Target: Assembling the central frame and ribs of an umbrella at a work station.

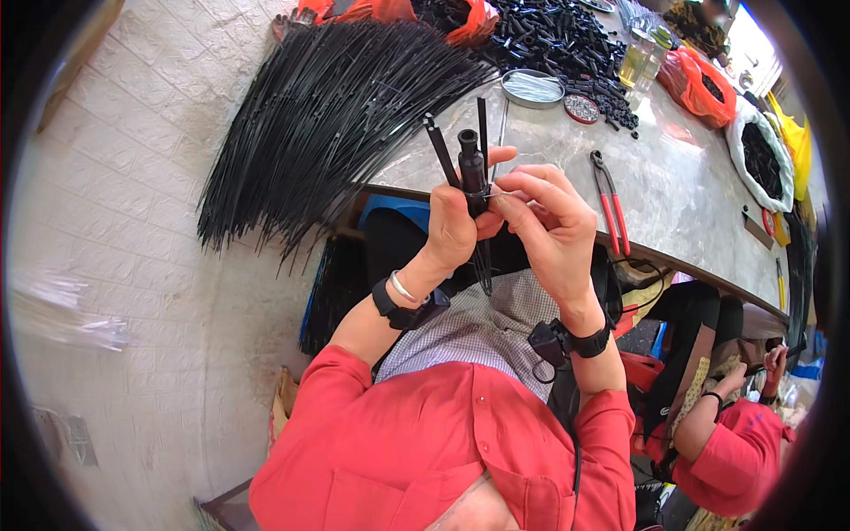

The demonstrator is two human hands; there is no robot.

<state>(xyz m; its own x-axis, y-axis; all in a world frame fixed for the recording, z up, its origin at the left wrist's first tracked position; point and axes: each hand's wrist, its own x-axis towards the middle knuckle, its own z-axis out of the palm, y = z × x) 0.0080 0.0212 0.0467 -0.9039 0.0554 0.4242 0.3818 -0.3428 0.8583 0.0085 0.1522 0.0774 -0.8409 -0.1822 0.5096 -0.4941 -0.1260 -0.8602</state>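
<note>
Upright in front of my chest is a black plastic tubular fitting (471, 162), with thin black rods (441, 152) standing beside it on both sides. My left hand (452, 228) wraps round its lower part and the rods, whose narrow ends hang down below the fist. My right hand (560, 226) pinches thumb and forefinger together at the fitting's side. A thin, pale wire-like strand (501, 194) runs from those fingertips to the fitting; its far end is hidden. Beyond the hands, red-handled pliers (611, 203) lie on the table.
A large sheaf of black rods (328, 124) overhangs the grey table (549, 146) at the left. Behind are a tin of white sticks (533, 89), a small red dish (581, 109), heaped black fittings (553, 44) and a red bag (695, 88). A co-worker's red sleeve (735, 456) shows lower right.
</note>
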